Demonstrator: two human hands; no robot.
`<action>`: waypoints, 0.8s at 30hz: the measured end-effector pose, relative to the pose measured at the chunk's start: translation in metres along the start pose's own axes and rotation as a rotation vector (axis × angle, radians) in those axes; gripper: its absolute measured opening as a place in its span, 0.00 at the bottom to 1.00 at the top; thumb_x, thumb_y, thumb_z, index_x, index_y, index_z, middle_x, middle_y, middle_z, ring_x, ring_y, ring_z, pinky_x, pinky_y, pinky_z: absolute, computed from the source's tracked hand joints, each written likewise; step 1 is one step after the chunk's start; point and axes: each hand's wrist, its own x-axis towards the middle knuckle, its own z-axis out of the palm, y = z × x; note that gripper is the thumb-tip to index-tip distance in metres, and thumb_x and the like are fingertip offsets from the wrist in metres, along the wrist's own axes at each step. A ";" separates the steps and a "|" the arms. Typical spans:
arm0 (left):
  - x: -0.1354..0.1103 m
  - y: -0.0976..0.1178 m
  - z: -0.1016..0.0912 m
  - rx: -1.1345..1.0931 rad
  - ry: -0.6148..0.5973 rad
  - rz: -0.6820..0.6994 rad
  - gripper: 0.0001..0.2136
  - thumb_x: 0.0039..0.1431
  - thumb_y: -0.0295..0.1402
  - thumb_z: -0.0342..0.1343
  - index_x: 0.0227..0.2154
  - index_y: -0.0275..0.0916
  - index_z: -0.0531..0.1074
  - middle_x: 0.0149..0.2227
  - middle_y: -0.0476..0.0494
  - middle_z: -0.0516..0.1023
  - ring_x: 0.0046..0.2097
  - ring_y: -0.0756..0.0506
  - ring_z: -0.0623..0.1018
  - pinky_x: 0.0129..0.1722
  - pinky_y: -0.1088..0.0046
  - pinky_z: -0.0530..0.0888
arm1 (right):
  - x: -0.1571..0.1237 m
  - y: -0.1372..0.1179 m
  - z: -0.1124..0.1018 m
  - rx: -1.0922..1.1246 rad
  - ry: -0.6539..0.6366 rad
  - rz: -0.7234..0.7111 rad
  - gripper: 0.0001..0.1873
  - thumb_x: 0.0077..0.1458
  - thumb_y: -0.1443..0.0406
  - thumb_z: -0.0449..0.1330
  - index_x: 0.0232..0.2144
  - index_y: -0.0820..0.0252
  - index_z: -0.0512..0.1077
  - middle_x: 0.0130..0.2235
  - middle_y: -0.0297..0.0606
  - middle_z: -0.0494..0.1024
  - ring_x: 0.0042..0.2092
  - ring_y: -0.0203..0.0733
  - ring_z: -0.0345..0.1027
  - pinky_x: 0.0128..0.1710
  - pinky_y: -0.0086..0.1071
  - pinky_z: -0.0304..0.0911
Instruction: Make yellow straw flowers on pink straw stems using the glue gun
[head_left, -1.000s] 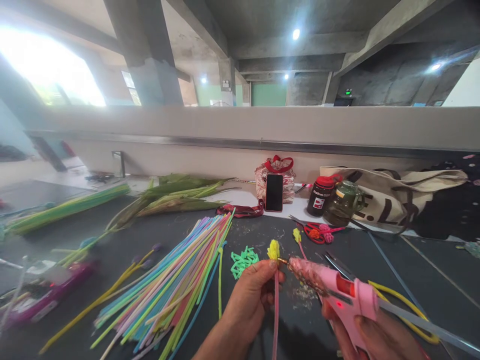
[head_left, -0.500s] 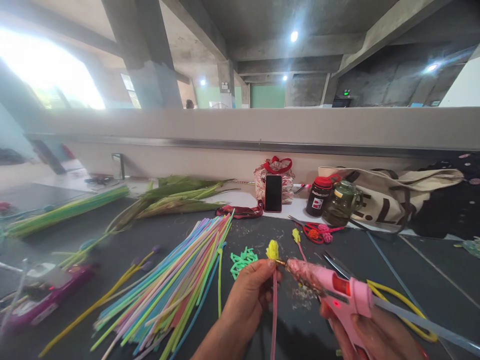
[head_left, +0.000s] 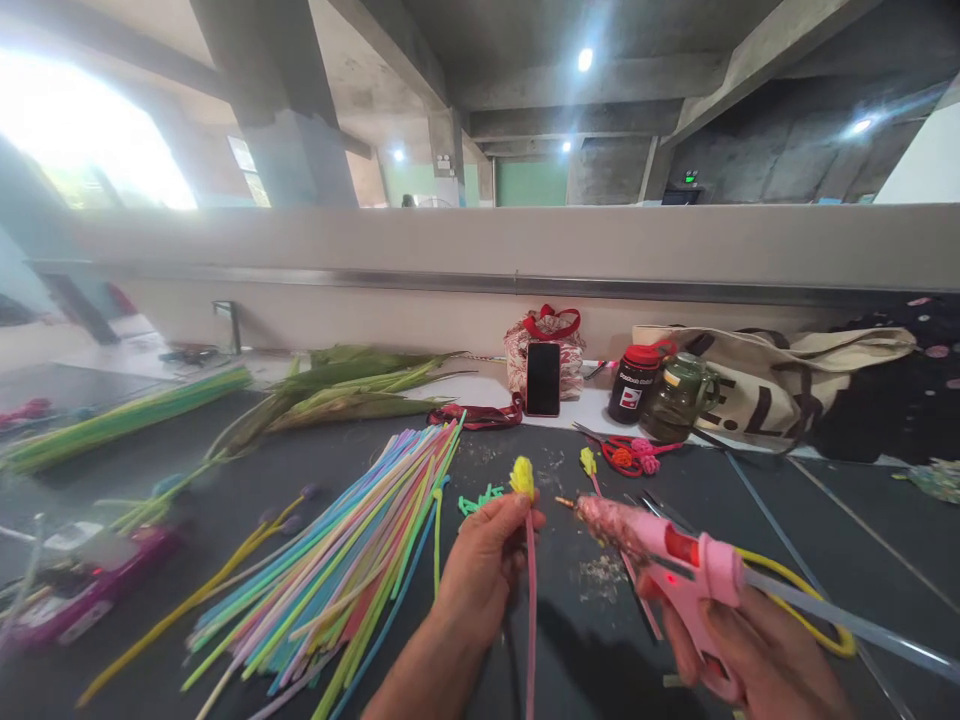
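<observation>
Between the thumb and fingers of my left hand is a pipe cleaner flower, its yellow fuzzy head up and its pink stem hanging down. My right hand grips a pink hot glue gun with a clear glue stick out of its back. The gun's metal nozzle points left, a short gap away from the flower. Behind it lies a second yellow flower on a pink stem. Short green pieces lie just beyond my left hand, partly hidden by it.
A large bundle of pastel pipe cleaners spreads to the left. Red-handled scissors, a phone, a black bottle and a green jug stand or lie at the back. Corn husks lie back left; a yellow loop is right.
The nozzle was at the base of the yellow head; now a gap separates them. My left hand has moved slightly left and up with the flower. The view has shifted a little.
</observation>
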 end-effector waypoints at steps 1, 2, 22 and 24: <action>0.001 0.004 -0.001 -0.007 0.015 0.019 0.08 0.44 0.32 0.62 0.28 0.33 0.75 0.21 0.48 0.75 0.20 0.56 0.70 0.16 0.86 0.63 | 0.003 0.003 -0.002 -0.069 0.000 -0.057 0.22 0.56 0.50 0.46 0.31 0.58 0.73 0.17 0.32 0.65 0.20 0.37 0.57 0.21 0.30 0.57; 0.001 0.007 -0.003 -0.015 0.017 0.037 0.08 0.46 0.31 0.61 0.29 0.33 0.75 0.21 0.49 0.75 0.20 0.56 0.70 0.17 0.86 0.64 | 0.007 0.006 -0.003 -0.146 0.002 -0.125 0.20 0.58 0.52 0.46 0.34 0.56 0.72 0.21 0.34 0.69 0.23 0.39 0.62 0.26 0.31 0.61; -0.002 0.010 -0.006 0.042 -0.149 -0.090 0.04 0.48 0.27 0.59 0.27 0.32 0.74 0.17 0.49 0.74 0.18 0.55 0.71 0.15 0.84 0.66 | 0.009 0.014 -0.013 -0.801 -0.081 -0.294 0.11 0.57 0.68 0.50 0.36 0.57 0.72 0.33 0.38 0.75 0.37 0.42 0.70 0.38 0.34 0.63; -0.004 0.004 -0.004 0.020 -0.207 -0.133 0.05 0.47 0.28 0.60 0.27 0.31 0.75 0.17 0.49 0.74 0.19 0.55 0.71 0.16 0.85 0.66 | 0.006 0.017 -0.032 -0.876 -0.159 -0.274 0.10 0.57 0.68 0.51 0.32 0.56 0.73 0.31 0.36 0.75 0.35 0.42 0.70 0.35 0.33 0.63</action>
